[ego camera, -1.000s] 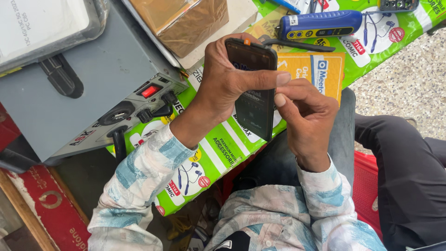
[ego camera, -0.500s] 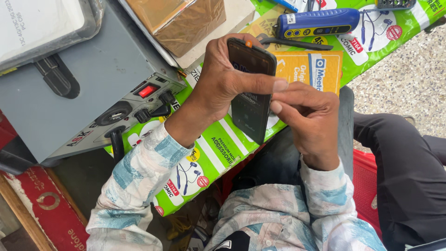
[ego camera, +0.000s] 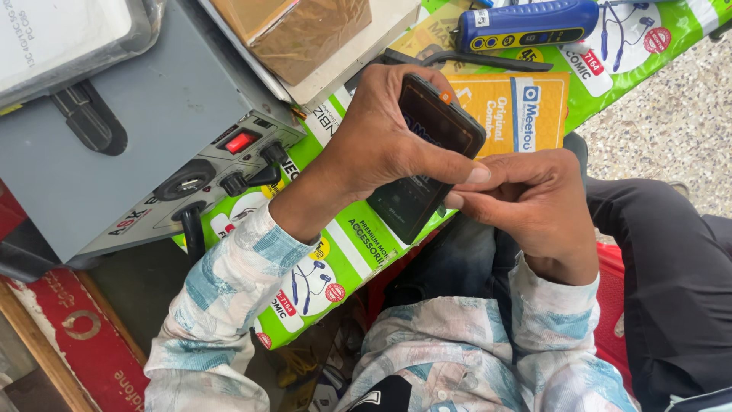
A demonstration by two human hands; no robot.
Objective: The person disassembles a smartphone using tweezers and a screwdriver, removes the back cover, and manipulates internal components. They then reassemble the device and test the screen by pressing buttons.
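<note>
Grey power unit (ego camera: 130, 145) crowds 10 o'clock, green packaging (ego camera: 366, 252) beneath; left hand (ego camera: 381, 145) wrapped round dark smartphone (ego camera: 427, 164); right hand (ego camera: 534, 206) fingertips pinch its 3 o'clock edge.

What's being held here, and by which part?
A dark phone: left hand wraps its upper half, thumb across the long edge; right hand has its fingertips on that same edge, near the middle.
</note>
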